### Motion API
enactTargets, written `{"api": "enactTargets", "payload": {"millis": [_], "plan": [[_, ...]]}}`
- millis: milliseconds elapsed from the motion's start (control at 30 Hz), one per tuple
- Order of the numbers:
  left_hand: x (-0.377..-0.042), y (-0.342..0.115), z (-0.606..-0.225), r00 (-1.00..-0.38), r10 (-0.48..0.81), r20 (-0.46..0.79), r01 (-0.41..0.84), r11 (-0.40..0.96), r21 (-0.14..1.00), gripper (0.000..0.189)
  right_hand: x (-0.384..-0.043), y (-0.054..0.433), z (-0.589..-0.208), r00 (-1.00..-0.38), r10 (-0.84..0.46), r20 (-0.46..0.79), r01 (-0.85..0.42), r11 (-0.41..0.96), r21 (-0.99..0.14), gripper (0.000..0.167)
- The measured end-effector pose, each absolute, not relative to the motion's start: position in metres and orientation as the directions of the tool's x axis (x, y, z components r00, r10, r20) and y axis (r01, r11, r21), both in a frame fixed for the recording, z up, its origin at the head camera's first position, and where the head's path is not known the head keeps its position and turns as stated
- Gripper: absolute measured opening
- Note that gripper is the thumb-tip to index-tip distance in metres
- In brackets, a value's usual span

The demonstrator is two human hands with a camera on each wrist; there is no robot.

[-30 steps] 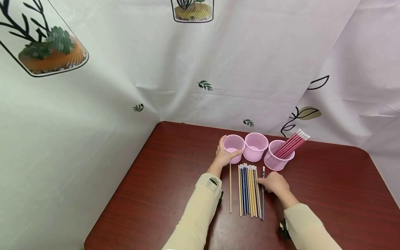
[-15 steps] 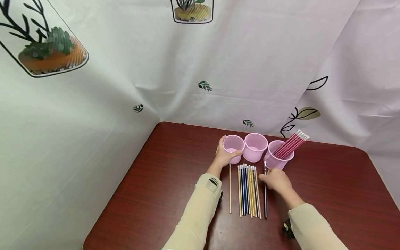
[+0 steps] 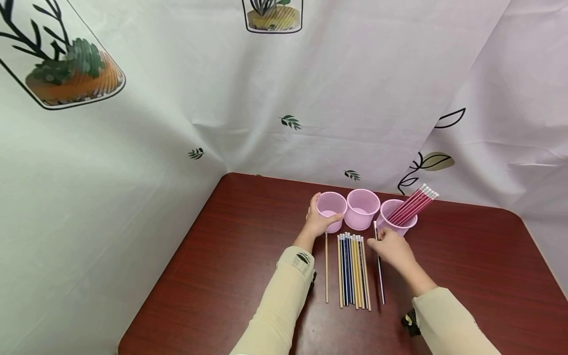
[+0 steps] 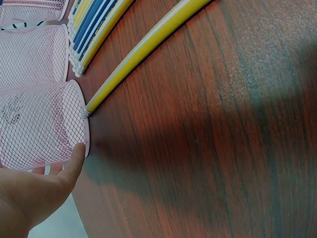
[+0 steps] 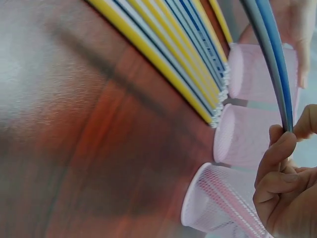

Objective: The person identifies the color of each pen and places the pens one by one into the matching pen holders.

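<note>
My left hand [image 3: 316, 222] holds the leftmost pink mesh cup [image 3: 333, 198], thumb on its near side and fingers round its left. In my right hand [image 3: 395, 250] a blue pencil [image 5: 275, 59] is pinched between thumb and fingers. Its white eraser end points away, level with the right pink mesh cup [image 3: 402, 230], which holds several red pencils [image 3: 412, 206]. Between the hands lies a row of yellow and blue pencils [image 3: 354, 271], eraser ends toward the cups. One lone yellow pencil [image 4: 133, 59] lies left of the row, its eraser end near the left cup.
A middle pink mesh cup [image 3: 360, 220] with nothing in it stands between the other two. All rest on a dark red wooden table [image 3: 230, 266]. A pale patterned cloth [image 3: 266, 88] hangs behind and to the left of it.
My right hand has drawn the blue pencil away from the row, to the right and forward, and the pencil now tilts. My left hand has stayed on the left cup.
</note>
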State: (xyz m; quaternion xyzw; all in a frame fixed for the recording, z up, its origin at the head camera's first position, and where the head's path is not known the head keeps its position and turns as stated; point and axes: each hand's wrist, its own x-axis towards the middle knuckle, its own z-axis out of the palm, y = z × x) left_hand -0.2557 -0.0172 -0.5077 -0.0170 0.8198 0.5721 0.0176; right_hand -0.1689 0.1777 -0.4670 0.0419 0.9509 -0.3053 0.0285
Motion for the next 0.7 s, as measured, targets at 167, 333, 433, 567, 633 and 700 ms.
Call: {"api": "enactTargets", "payload": {"millis": [167, 333, 433, 567, 633, 700], "plan": [[-0.256, -0.018, -0.508, -0.999, -0.008, -0.048, -0.048, 0.344, 0.938, 0.096, -0.172, 0.178, -0.455, -0.998, 0.055, -0.035, 0.065, 0.789, -0.611, 0.023], [-0.256, -0.017, -0.508, -0.999, -0.009, -0.044, -0.044, 0.347, 0.937, 0.095, -0.180, 0.181, -0.441, -0.998, 0.058, 0.010, 0.038, 0.772, -0.634, 0.020], [-0.256, -0.017, -0.508, -0.999, -0.010, -0.042, -0.043, 0.350, 0.936, 0.095, -0.186, 0.184, -0.428, -0.998, 0.050, 0.044, 0.005, 0.710, -0.704, 0.017], [-0.256, -0.016, -0.508, -0.999, -0.012, -0.046, -0.047, 0.350, 0.936, 0.095, -0.194, 0.191, -0.407, -0.992, 0.049, 0.112, -0.060, 0.610, -0.790, 0.021], [-0.256, -0.016, -0.508, -0.999, -0.013, -0.046, -0.048, 0.349, 0.936, 0.095, -0.199, 0.195, -0.396, -0.986, 0.059, 0.154, -0.089, 0.596, -0.798, 0.023], [-0.256, -0.016, -0.508, -0.999, -0.013, -0.048, -0.049, 0.349, 0.936, 0.094, -0.203, 0.199, -0.386, -0.981, 0.066, 0.182, -0.110, 0.584, -0.805, 0.025]]}}
